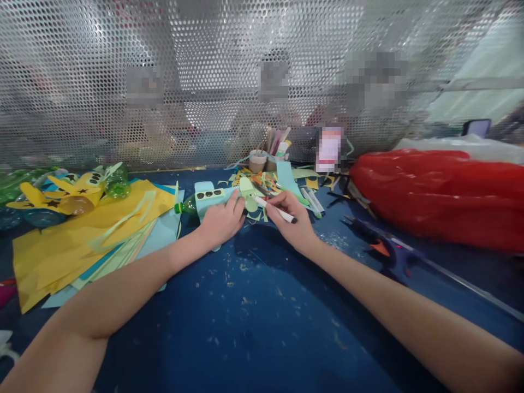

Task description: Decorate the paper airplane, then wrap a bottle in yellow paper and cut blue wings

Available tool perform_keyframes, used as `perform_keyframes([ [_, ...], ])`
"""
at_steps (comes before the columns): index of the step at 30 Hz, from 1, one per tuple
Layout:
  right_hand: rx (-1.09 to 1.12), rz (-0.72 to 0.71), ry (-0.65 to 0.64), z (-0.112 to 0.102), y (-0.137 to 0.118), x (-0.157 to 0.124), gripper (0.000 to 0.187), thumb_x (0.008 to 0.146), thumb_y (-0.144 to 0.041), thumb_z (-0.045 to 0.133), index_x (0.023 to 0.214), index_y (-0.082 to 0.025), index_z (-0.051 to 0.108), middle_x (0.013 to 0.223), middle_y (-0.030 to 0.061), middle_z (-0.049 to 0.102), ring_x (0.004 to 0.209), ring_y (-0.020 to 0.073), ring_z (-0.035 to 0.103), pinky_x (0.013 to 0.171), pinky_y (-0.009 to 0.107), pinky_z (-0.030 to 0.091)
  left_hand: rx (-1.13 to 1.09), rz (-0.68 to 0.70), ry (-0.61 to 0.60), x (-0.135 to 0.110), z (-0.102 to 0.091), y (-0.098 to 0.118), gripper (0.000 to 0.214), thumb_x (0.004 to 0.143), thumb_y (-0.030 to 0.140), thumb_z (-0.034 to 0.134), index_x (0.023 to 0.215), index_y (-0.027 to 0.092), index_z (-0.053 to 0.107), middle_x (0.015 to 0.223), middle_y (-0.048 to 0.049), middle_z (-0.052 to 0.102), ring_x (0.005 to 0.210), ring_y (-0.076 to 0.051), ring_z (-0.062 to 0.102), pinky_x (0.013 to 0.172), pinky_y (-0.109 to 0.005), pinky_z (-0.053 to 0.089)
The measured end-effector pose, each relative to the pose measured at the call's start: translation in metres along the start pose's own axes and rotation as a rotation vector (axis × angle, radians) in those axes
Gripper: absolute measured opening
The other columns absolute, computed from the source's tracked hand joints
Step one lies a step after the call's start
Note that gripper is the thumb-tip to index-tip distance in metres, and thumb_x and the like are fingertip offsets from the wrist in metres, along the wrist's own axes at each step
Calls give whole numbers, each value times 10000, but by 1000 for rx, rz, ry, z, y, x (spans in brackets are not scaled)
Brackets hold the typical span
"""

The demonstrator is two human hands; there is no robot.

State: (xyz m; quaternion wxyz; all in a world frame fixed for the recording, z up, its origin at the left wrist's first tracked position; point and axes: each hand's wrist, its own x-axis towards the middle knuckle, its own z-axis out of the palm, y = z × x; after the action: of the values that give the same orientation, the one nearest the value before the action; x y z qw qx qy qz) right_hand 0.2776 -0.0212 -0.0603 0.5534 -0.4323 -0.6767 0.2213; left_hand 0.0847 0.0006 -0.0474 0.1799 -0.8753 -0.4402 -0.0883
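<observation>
My left hand (221, 221) is closed over a green plastic bottle wrapped in light blue paper (204, 199), which lies on its side on the blue table (254, 305) with its cap to the left. Dark round dots mark the paper wrap. My right hand (292, 218) grips a white marker (274, 209) like a pen, its tip pointing left at the pale green paper piece (248, 188) on the bottle's right end. Both hands almost touch each other.
A stack of yellow and blue paper sheets (82, 240) lies left, with a yellow bottle aeroplane (69, 194) behind it. A blue glue gun (385, 248) and a red plastic bag (442, 191) sit right. Cups of pens (266, 155), paper scraps and a perforated metal screen (229, 82) stand behind.
</observation>
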Motion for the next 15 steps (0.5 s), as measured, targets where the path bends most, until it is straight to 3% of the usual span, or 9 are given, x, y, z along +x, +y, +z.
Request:
perform_keyframes([
  [8,-3,14,-54,2,3,0,119,884,-327,575,827,-243,511,732,-10,539,642,149,499,599,295,393,68,33,24,0,-2,1,451,988,251,234,1335,103,482,1463,-230,407,764,-232,686,551,-330,490],
  [15,11,-51,-75,3,7,1,103,887,-299,582,849,-223,524,748,-12,541,666,136,504,626,287,398,90,35,78,-1,2,2,440,985,235,251,1324,111,503,1437,-236,440,710,-213,681,533,-326,497],
])
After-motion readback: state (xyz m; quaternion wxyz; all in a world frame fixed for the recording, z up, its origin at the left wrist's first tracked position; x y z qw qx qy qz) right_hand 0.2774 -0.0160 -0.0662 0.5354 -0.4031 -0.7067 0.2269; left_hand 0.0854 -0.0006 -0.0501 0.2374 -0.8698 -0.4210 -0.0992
